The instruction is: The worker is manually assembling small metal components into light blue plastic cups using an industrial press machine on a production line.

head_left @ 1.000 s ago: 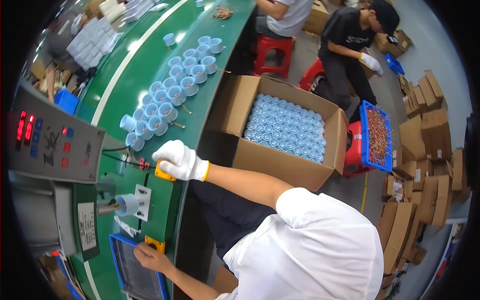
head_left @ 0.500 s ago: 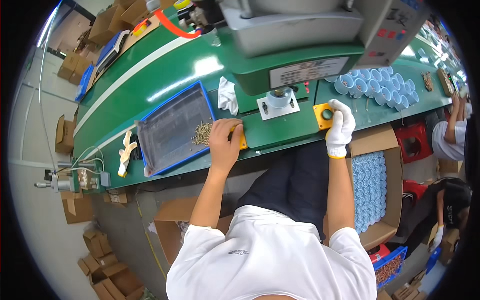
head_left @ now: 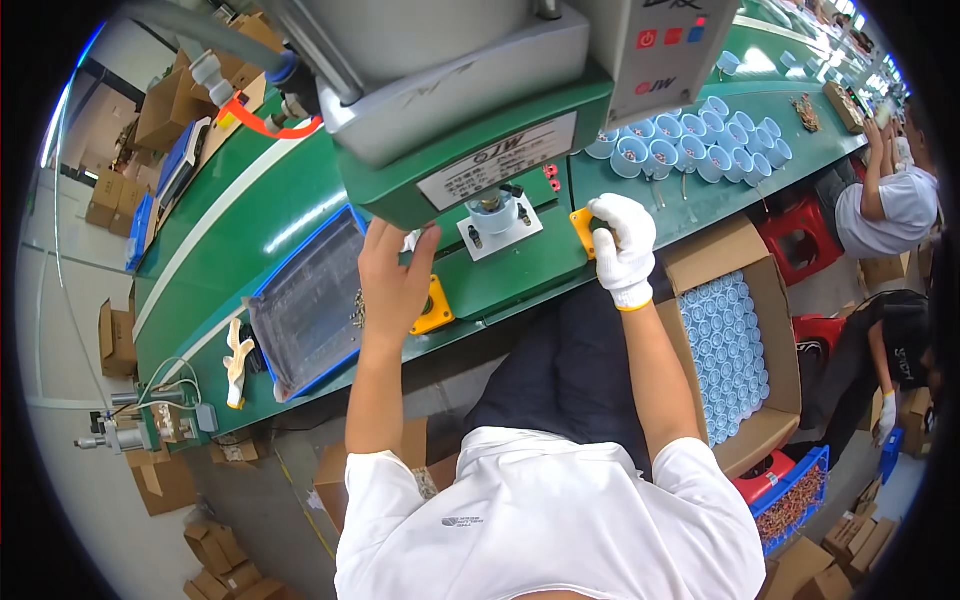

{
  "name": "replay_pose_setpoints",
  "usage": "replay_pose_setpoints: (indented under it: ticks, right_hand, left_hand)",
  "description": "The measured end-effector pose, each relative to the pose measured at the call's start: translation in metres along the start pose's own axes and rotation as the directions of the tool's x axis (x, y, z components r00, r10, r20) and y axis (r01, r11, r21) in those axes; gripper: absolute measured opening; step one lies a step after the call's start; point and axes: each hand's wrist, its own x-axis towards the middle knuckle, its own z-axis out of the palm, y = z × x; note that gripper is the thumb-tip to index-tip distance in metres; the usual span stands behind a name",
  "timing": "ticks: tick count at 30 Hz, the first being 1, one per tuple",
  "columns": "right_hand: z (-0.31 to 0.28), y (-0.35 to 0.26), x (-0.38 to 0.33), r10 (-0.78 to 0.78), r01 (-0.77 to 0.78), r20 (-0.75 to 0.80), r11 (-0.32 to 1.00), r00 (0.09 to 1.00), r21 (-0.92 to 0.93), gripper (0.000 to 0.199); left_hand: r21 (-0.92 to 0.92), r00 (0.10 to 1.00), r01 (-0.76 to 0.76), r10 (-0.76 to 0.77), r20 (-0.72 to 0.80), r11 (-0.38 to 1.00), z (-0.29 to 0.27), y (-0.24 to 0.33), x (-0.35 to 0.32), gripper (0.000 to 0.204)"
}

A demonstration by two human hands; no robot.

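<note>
My left hand (head_left: pixel 393 275), bare, is raised beside the green press head (head_left: pixel 470 140), its thumb apart from the fingers; nothing shows in it. Below it sits a yellow button box (head_left: pixel 434 308), apart from the hand. My right hand (head_left: pixel 627 245) wears a white glove and rests at a second yellow button box (head_left: pixel 580 228), thumb and fingers spread around its dark button. Between them, a light-blue cup (head_left: pixel 493 216) stands on a white metal plate (head_left: pixel 515 238) under the press; its top is partly hidden by the tooling.
A blue-rimmed tray (head_left: pixel 300 375) with small metal pieces lies left, beside a loose glove (head_left: pixel 237 365). Several blue cups (head_left: pixel 690 152) stand on the bench at right. An open carton (head_left: pixel 790 385) of stacked blue cups stands by my right arm. Other people sit farther right.
My left hand has lifted off the left button box and moved up toward the press. My right hand stays at its button. The whole view has shifted.
</note>
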Motion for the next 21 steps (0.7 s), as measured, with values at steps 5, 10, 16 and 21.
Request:
replay_pose_setpoints:
  ticks: [5,10,16,21]
  right_hand:
    - [0.0,0.002,-0.005,0.029,-0.028,-0.031,0.999,0.999,0.015,0.026]
    - [-0.003,-0.003,-0.003,0.034,-0.033,-0.033,0.999,0.999,0.012,0.026]
    - [-0.001,-0.003,-0.007,0.062,-0.062,-0.039,0.998,0.997,0.013,0.027]
    - [-0.002,-0.001,-0.001,0.051,-0.05,-0.017,0.997,0.999,0.061,0.026]
  left_hand:
    - [-0.063,0.913,0.327,-0.299,0.277,0.943,0.005,0.025,0.045,0.017]
    - [0.066,0.81,0.318,-0.307,0.5,0.946,0.024,0.011,0.073,0.031]
    - [0.164,0.762,0.293,-0.334,0.555,0.942,0.027,0.016,0.081,0.035]
    - [0.131,0.749,0.252,-0.279,0.601,0.959,0.03,0.008,0.089,0.032]
